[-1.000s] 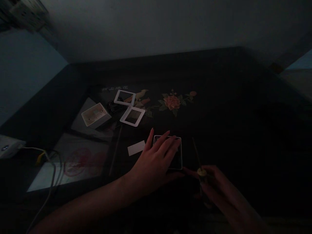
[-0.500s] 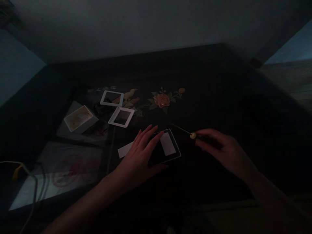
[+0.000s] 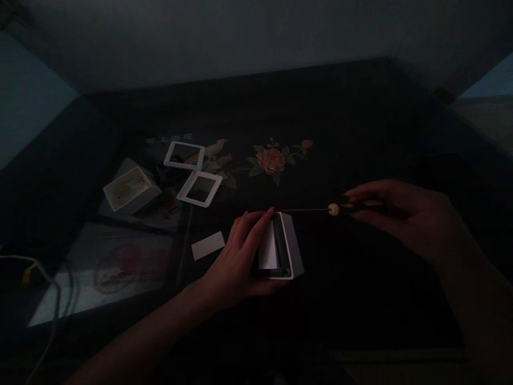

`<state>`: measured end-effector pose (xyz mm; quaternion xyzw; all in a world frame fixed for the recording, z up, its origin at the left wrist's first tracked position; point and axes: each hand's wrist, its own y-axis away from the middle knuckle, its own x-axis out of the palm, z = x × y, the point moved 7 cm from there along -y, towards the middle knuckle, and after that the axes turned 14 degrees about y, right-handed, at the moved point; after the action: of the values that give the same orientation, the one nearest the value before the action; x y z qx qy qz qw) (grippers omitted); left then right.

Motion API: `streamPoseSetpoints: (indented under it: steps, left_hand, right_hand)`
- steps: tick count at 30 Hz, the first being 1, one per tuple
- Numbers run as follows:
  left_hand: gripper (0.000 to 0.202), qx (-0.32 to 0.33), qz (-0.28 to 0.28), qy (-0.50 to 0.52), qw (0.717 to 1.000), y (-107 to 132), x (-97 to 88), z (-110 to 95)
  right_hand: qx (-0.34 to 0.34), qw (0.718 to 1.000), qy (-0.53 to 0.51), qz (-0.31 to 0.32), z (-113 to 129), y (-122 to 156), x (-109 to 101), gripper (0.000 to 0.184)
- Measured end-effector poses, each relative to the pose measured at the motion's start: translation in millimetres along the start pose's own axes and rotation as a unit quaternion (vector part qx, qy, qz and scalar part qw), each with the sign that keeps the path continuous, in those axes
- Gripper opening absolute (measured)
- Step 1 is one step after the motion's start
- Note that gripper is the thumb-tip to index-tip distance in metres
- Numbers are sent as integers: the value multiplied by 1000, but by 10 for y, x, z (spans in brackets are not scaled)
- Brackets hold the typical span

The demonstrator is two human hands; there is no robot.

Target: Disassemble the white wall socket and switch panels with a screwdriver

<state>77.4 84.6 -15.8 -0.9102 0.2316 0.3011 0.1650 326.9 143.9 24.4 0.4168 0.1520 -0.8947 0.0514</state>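
Fingers (image 3: 256,229) around tilted white box (image 3: 295,251)

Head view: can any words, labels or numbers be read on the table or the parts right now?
Characters printed on the table, left of the flower: a short pale row, too blurred to read.
Sheet: a red round mark, nothing legible.
Switch in the left hand, screwdriver in the right hand, box: no text visible.
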Motion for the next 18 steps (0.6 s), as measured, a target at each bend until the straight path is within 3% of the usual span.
streamPoseSetpoints:
  steps: [3, 6, 9, 18]
  left_hand:
    - [114, 19, 8, 15, 1000, 1, -14, -20]
    - [109, 42, -1, 9, 999, -5, -32, -46]
    - [105, 40, -19, -17, 999, -5, -70, -43]
    - [102, 41, -53, -119, 991, 6, -125, -117]
  right_hand:
    - [-3, 997, -51, -66, 19, 56, -121, 21]
    - [-36, 988, -130, -79, 110, 90, -130, 15]
    - [-68, 985, -128, -97, 229, 134, -142, 9]
    - [-128, 988, -70, -47, 383, 217, -126, 18]
